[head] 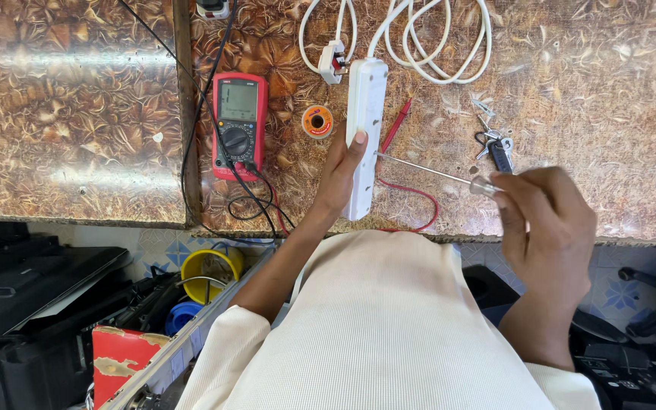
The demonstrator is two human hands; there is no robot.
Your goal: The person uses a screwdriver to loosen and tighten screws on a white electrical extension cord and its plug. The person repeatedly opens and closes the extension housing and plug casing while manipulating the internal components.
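Left hand (pixel 341 171) grips the white power strip (pixel 364 129) on the table (pixel 571 91). Right hand (pixel 548 216) fingers clench a screwdriver (pixel 438 173), tip at the strip's side. The casing remains closed.

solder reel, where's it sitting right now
In the head view the solder reel lies on the patterned table, between the red multimeter and the white power strip.

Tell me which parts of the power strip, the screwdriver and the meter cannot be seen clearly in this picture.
All in the head view:
- Power strip: its near left side is covered by the left hand; the face with the sockets does not show.
- Screwdriver: its handle is mostly hidden inside the right hand; the tip is too small to tell its type.
- Multimeter: the display is too small to read.
- White cable: its loops are cut off by the top edge.
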